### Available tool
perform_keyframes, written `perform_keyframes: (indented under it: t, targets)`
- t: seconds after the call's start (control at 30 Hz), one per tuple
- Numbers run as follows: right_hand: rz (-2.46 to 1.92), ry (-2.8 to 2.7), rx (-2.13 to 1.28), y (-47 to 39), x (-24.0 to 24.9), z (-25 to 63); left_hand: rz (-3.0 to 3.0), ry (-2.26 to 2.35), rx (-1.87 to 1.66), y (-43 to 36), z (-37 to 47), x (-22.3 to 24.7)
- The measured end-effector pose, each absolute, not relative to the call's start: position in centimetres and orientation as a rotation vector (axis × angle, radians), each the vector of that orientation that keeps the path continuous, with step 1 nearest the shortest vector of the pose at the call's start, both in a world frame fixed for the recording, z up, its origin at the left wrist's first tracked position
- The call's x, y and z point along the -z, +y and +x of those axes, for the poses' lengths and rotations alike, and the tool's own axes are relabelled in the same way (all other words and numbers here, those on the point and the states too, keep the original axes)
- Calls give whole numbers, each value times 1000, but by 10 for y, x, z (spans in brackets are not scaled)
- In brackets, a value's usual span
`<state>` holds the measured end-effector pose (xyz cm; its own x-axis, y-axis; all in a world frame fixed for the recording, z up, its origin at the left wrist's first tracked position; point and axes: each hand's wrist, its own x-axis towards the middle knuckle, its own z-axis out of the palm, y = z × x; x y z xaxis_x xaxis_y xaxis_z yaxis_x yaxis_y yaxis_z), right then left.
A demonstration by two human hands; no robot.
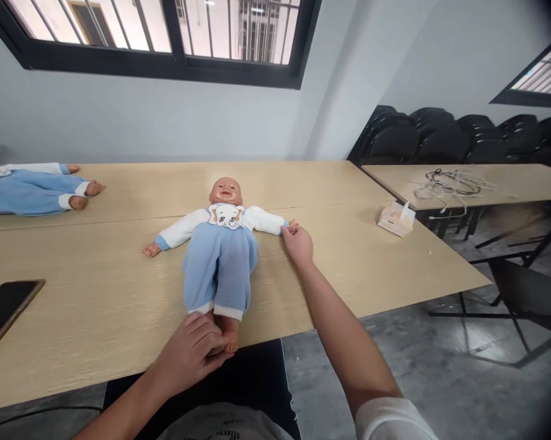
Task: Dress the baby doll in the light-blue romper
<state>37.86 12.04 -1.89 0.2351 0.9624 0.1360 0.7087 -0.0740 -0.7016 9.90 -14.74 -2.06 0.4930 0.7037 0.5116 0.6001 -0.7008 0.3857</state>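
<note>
A baby doll [220, 244] lies on its back on the wooden table, head away from me, arms spread out. It wears a blue and white outfit with an elephant face on the bib. My right hand [298, 242] pinches the blue cuff [284, 227] of the sleeve on the right, by the doll's small hand. At the near table edge my left hand [195, 349] is closed around the doll's feet, covering one of them; the other foot [230, 335] shows beside my fingers.
A second doll [32, 189] in similar clothes lies at the far left. A phone [7, 311] rests on the left, a tissue box [396, 219] on the right. Cables [449, 185] lie on another table; a black folding chair [527, 287] stands at right.
</note>
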Motion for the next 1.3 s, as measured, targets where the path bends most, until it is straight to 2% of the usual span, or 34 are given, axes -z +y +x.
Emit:
perform_keyframes:
  t: [0.3, 0.63, 0.83, 0.97, 1.1, 1.2, 1.3]
  targets:
    - [-1895, -1522, -386, 123, 23, 399, 2607, 1114, -1023, -147, 99, 21]
    - [-1565, -1732, -107, 131, 30, 407, 2606, 1131, -1027, -148, 99, 20]
    - [-1585, -1684, -94, 133, 35, 409, 2605, 1144, -1049, -151, 103, 20]
    - [-1547, -1656, -81, 130, 31, 409, 2556, 1181, -1205, -147, 82, 31]
    - [-1486, -1668, -48, 124, 24, 401, 2453, 1616, -1286, -100, 34, 32]
    - [-1322, -1848, -22, 113, 18, 385, 2317, 1994, -1175, -40, -6, 21]
    - [-1122, -2094, -74, 105, 18, 369, 2318, 2054, -932, 11, -45, 14]
